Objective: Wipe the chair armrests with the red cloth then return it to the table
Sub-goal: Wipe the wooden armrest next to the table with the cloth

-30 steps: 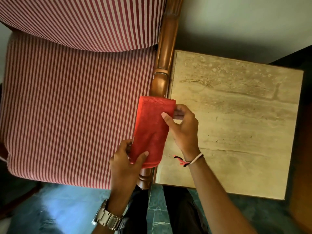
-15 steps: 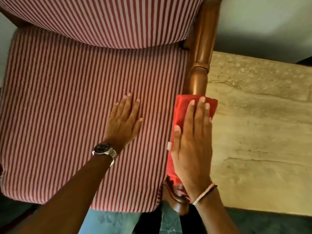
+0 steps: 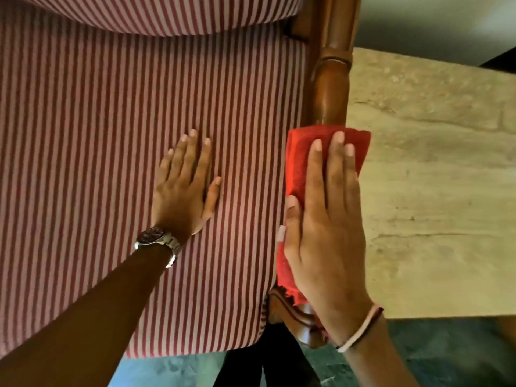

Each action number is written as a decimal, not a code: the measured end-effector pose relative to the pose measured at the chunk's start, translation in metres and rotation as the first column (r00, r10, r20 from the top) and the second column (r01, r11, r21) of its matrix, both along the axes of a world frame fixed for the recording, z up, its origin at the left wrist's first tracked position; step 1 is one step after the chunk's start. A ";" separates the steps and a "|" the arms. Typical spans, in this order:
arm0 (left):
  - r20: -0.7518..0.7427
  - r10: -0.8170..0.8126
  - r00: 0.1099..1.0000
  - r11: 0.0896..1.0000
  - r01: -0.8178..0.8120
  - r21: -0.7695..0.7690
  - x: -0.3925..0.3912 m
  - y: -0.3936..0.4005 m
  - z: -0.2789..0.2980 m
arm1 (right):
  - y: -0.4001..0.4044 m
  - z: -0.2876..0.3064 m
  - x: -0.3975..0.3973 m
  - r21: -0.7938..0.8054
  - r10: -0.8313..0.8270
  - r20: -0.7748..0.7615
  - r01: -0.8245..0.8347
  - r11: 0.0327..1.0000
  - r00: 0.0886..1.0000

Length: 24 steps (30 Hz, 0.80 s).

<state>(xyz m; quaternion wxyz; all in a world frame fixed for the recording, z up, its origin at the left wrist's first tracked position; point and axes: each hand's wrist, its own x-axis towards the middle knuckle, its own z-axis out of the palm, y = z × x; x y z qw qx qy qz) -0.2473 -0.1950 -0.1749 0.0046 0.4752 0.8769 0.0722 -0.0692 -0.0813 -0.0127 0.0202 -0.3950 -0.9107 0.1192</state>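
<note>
- Right hand (image 3: 325,233) lies flat, palm down, on the red cloth (image 3: 297,163), pressing it onto the wooden armrest (image 3: 331,90) on the chair's right side. Fingers (image 3: 337,163) are straight and close together, pointing away from the person, with the thumb tucked along the cloth's left edge. So not really a clenched grip, more a flat press that pins the cloth.
- The cloth is draped lengthwise over the armrest. Its far end pokes out past the fingertips, and a frayed bit shows near the wrist, by the carved front end of the armrest.
- Left hand (image 3: 185,188) rests palm down on the striped seat cushion (image 3: 111,163), fingers spread a little and released, holding nothing. There's a metal wristwatch (image 3: 157,241) on that wrist, and the forearm comes in from the lower left.
- The right wrist has a thin thread bracelet (image 3: 363,328), and that forearm comes up from the bottom right.
- The stone-topped bench (image 3: 435,191) sits just beside the armrest on the right. The cloth's right edge overlaps it from this angle, but I can't tell whether it touches.
</note>
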 end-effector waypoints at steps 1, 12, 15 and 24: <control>-0.013 0.005 1.000 1.000 -0.005 0.004 -0.001 -0.002 -0.001 | 0.002 -0.001 -0.003 0.009 0.010 -0.002 -0.010 1.000 1.000; 0.006 0.010 1.000 1.000 -0.010 0.001 0.003 -0.001 0.006 | -0.003 0.002 0.005 -0.028 -0.001 -0.055 0.000 1.000 0.998; 0.012 0.009 1.000 1.000 -0.009 0.000 0.003 -0.001 0.005 | 0.029 -0.002 -0.022 0.042 0.024 -0.018 -0.023 0.999 1.000; 0.023 0.019 1.000 1.000 -0.019 -0.005 0.003 0.000 0.008 | 0.004 0.001 -0.011 0.034 -0.034 0.007 0.034 0.999 0.999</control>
